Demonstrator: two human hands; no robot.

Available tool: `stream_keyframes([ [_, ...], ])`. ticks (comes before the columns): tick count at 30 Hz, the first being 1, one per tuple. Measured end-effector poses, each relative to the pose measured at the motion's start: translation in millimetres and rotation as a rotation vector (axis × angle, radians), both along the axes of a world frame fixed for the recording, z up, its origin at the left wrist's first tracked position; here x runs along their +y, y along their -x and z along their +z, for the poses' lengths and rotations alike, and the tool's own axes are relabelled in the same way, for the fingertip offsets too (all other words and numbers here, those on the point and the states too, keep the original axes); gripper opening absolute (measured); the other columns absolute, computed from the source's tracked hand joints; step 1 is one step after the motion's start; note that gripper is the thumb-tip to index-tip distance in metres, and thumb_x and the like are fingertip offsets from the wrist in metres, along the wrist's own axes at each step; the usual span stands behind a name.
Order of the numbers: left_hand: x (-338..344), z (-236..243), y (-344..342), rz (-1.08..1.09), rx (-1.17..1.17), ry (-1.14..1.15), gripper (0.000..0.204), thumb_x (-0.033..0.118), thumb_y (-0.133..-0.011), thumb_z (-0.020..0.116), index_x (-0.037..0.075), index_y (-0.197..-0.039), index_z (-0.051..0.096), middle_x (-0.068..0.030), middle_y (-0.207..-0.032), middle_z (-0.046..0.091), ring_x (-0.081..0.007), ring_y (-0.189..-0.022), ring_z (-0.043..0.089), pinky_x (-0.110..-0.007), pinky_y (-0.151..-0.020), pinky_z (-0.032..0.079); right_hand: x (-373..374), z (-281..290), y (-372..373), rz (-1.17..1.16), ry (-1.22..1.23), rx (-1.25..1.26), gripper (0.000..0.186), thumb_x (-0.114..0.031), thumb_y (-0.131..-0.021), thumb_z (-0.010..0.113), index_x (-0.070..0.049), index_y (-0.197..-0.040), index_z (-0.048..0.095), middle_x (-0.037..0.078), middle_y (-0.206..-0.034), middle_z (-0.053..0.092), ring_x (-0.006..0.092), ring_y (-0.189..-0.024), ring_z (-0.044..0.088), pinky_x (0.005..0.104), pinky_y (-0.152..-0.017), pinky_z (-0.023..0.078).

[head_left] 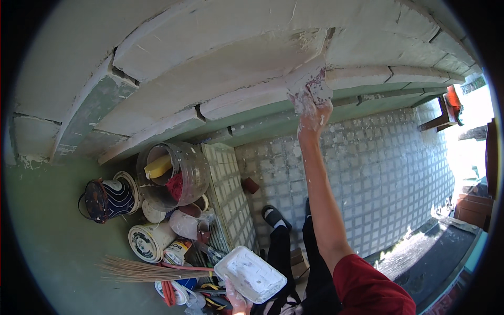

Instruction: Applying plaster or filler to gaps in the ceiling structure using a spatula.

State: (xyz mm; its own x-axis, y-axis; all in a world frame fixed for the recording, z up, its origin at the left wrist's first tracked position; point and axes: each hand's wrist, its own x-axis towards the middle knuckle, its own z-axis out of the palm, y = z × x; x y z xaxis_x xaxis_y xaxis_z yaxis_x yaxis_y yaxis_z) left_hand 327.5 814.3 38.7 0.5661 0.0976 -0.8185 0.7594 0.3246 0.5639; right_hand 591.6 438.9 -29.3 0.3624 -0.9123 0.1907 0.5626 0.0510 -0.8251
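Note:
My right hand (314,113), smeared with white, reaches up to the wall. Its fingers are closed round a putty-caked putty knife (308,79), whose blade lies against the pale wall panel (236,71). Part of the handle is hidden by the fingers. Low down, my left hand (237,299) grips a white plastic tray (244,290) by its near left side. White putty is spread over the tray's inside. Most of the left hand's fingers are hidden under the tray.
A clear tub (197,165) holding a yellow sponge (159,167), a patterned bucket (105,199), a white paint bucket (147,242) and a twig broom (152,269) crowd the left. A tiled step (228,184) stands beside them. A dark-topped table (420,257) is at lower right.

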Motion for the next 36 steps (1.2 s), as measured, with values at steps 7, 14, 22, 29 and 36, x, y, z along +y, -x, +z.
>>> stream_keyframes([
  [7, 4, 2, 5, 0.074, -0.06, 0.038, 0.07, 0.054, -0.094, 0.05, 0.008, -0.145, 0.037, -0.011, -0.137, 0.05, -0.0288, -0.121, 0.049, -0.042, -0.103, 0.039, 18, 10, -23, -0.15, -0.03, -0.014, 0.018, -0.008, -0.091, 0.058, 0.008, -0.099, 0.061, 0.009, -0.089, 0.06, 0.0125, -0.076, 0.058, 0.0318, -0.066, 0.058],
  [14, 17, -12, 11, 0.075, -0.078, 0.015, 0.07, 0.053, -0.094, 0.05, 0.008, -0.145, 0.036, -0.0112, -0.138, 0.049, -0.0292, -0.122, 0.049, -0.043, -0.104, 0.038, 45, 42, -37, -0.012, 0.16, 0.229, 0.028, -0.011, -0.089, 0.061, 0.012, -0.105, 0.059, 0.012, -0.092, 0.067, 0.0154, -0.075, 0.064, 0.0305, -0.062, 0.057],
  [22, 21, -13, 14, 0.084, -0.093, 0.032, 0.069, 0.052, -0.094, 0.051, 0.009, -0.145, 0.036, -0.0103, -0.139, 0.049, -0.0291, -0.123, 0.048, -0.043, -0.106, 0.037, -3, 2, -18, -0.223, -0.09, -0.18, 0.017, 0.0, -0.087, 0.061, 0.001, -0.102, 0.054, 0.021, -0.127, 0.053, 0.0254, -0.096, 0.064, 0.0359, -0.073, 0.058],
  [29, 12, -1, 8, 0.083, -0.144, 0.038, 0.068, 0.053, -0.094, 0.051, 0.009, -0.145, 0.037, -0.0102, -0.138, 0.05, -0.0291, -0.123, 0.049, -0.044, -0.106, 0.037, 49, 40, -40, -0.232, 0.544, 0.006, 0.023, 0.001, -0.091, 0.051, 0.004, -0.111, 0.062, 0.013, -0.087, 0.062, 0.0187, -0.061, 0.058, 0.0314, -0.063, 0.06],
  [36, 20, -16, 10, 0.065, -0.109, 0.072, 0.069, 0.053, -0.093, 0.051, 0.01, -0.145, 0.036, -0.0098, -0.14, 0.048, -0.0301, -0.125, 0.048, -0.045, -0.106, 0.038, 26, 35, -6, -0.217, 0.425, 0.533, 0.05, -0.004, -0.074, 0.054, 0.009, -0.123, 0.057, 0.025, -0.087, 0.065, 0.0229, -0.057, 0.06, 0.0354, -0.056, 0.049],
])
